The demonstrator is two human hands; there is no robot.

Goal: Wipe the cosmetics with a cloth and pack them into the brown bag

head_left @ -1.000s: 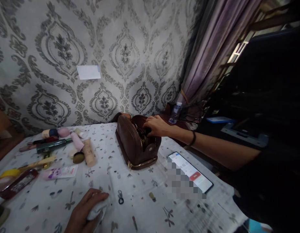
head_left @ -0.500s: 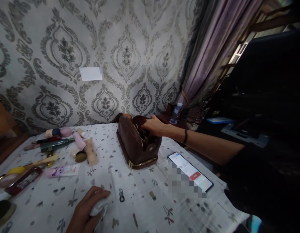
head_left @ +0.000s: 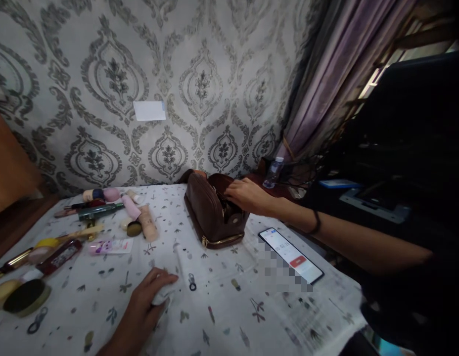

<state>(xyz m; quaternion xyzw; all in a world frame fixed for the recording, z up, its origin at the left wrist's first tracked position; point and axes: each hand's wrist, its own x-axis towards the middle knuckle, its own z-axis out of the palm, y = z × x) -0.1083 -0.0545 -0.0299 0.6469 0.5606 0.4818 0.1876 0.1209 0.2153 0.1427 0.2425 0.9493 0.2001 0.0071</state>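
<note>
A brown zippered makeup bag (head_left: pixel 205 207) stands unzipped on the cloth-covered table. My right hand (head_left: pixel 246 194) reaches over its top from the right, fingers curled together with their tips down in the opening. Whatever those fingers pinch is hidden by the bag and its dark inside. Lower down, my left hand (head_left: pixel 150 294) rests on the tablecloth, closed on a crumpled white tissue (head_left: pixel 163 295). A phone (head_left: pixel 292 255) with a lit timer screen lies to the right of the bag.
On the left lie several cosmetics: a beige tube (head_left: pixel 147 222), a pink-and-white tube (head_left: pixel 111 246), a dark red bottle (head_left: pixel 61 256), a green tube (head_left: pixel 99 211) and a round dark-lidded jar (head_left: pixel 27 296). A plastic bottle (head_left: pixel 273 173) stands behind the bag, near a purple curtain (head_left: pixel 326 99).
My right hand has drawn back slightly, up and to the right in the bag's opening. My left hand keeps the tissue. The view has shifted a little to the left.
</note>
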